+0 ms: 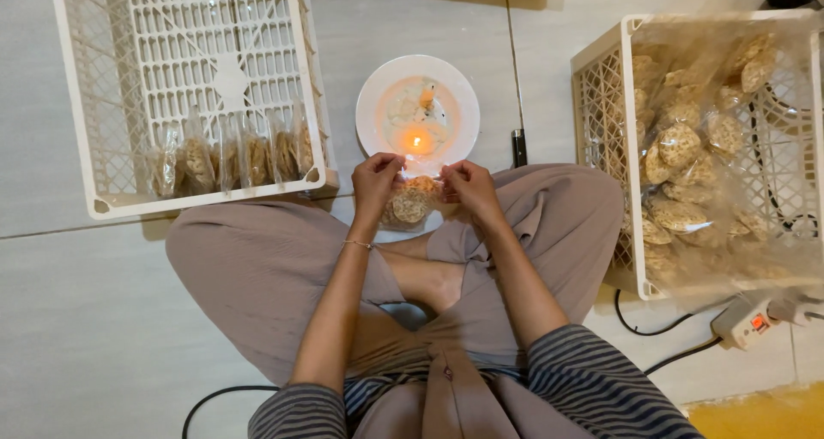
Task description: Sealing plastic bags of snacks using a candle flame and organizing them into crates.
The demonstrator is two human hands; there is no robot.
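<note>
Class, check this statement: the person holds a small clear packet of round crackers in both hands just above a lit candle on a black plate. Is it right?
Not quite. The plate is white, not black, as the head view shows. The rest holds: the left hand and right hand hold the packet of crackers by the lit candle.

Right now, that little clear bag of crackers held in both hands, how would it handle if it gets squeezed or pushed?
The small bag looks thin and floppy, so it would likely crumple. The round crackers inside seem brittle and may crack under pressure. It is probably light: the left hand and right hand pinch only its top.
</note>
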